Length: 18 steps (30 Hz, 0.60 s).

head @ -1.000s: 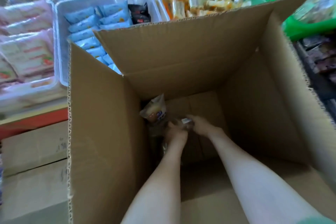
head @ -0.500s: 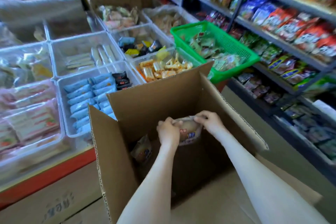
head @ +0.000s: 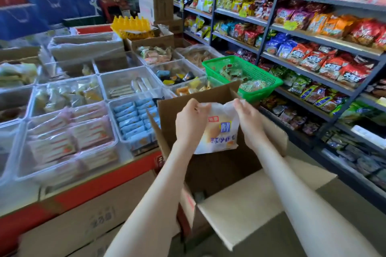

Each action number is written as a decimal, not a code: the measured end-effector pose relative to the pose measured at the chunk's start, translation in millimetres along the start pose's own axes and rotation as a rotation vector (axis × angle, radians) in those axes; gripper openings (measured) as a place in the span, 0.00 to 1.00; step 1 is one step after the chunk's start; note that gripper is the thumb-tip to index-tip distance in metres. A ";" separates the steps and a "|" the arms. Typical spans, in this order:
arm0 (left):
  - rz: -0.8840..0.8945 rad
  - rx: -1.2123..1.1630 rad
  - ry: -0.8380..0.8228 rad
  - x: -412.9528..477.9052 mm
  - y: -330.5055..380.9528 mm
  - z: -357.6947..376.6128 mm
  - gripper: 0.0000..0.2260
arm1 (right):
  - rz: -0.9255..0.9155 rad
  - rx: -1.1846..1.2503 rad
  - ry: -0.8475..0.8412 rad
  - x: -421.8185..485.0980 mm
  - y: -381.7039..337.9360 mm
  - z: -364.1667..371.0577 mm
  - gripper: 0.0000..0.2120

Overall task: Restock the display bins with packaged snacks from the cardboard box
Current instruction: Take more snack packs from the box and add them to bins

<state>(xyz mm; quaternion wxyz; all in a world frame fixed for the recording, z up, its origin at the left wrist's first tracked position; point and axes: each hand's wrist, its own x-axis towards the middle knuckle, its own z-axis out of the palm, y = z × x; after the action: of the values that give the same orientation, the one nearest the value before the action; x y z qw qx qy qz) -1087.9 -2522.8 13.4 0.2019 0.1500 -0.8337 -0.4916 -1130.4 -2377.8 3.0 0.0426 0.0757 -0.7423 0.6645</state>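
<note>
A white snack packet [head: 220,131] with blue and orange print hangs above the open cardboard box [head: 240,198]. My left hand [head: 191,123] pinches its top left corner and my right hand [head: 249,119] pinches its top right corner. The box stands on the floor against the display counter, flaps spread, its inside dark. Clear plastic display bins [head: 129,87] cover the counter to the left, filled with wrapped snacks, among them a bin of light blue packets [head: 133,121].
A green basket [head: 261,73] of packets sits just behind the box. Shelves [head: 313,52] packed with snack bags line the right side. Cardboard cartons [head: 83,221] sit under the red-edged counter at the left. Grey floor lies right of the box.
Both hands rose from the bottom of the box, lifting the packet up above its rim. The view lifted from inside the box to the bins and shelves.
</note>
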 end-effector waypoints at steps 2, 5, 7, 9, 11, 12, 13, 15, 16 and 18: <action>-0.010 -0.036 0.009 -11.2 -2.9 -32.4 0.17 | -0.040 0.025 0.023 -19.9 -17.3 20.9 0.15; -0.080 -0.108 0.047 -22.2 -14.0 -82.3 0.15 | -0.049 0.022 -0.006 -42.3 -36.9 58.1 0.16; -0.105 -0.145 0.102 -28.4 -23.6 -116.8 0.15 | -0.066 -0.001 -0.042 -53.7 -48.5 87.4 0.16; -0.100 -0.153 0.170 -33.8 -36.4 -149.6 0.15 | -0.094 -0.038 -0.082 -64.4 -60.1 117.7 0.17; -0.094 -0.098 0.246 -37.2 -51.4 -181.3 0.11 | -0.113 -0.086 -0.151 -73.2 -69.1 149.5 0.19; -0.089 -0.067 0.288 -38.5 -58.4 -197.5 0.10 | -0.116 -0.110 -0.196 -76.6 -73.0 165.7 0.20; -0.087 -0.039 0.322 -38.7 -67.6 -214.1 0.10 | -0.120 -0.125 -0.243 -79.4 -75.0 183.3 0.21; -0.091 0.008 0.371 -37.7 -85.6 -249.8 0.11 | -0.129 -0.138 -0.335 -83.5 -79.5 221.6 0.22; -0.111 0.024 0.387 -34.7 -98.1 -268.9 0.10 | -0.131 -0.162 -0.374 -85.8 -83.4 242.0 0.21; -0.147 0.009 0.412 -25.2 -125.2 -309.8 0.10 | -0.161 -0.208 -0.460 -89.3 -90.5 286.2 0.19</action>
<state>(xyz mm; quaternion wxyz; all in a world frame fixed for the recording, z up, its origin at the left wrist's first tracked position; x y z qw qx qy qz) -909.5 -2805.8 33.1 0.3309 0.3088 -0.7637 -0.4603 -1016.4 -2666.5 44.6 -0.0669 0.2789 -0.7884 0.5442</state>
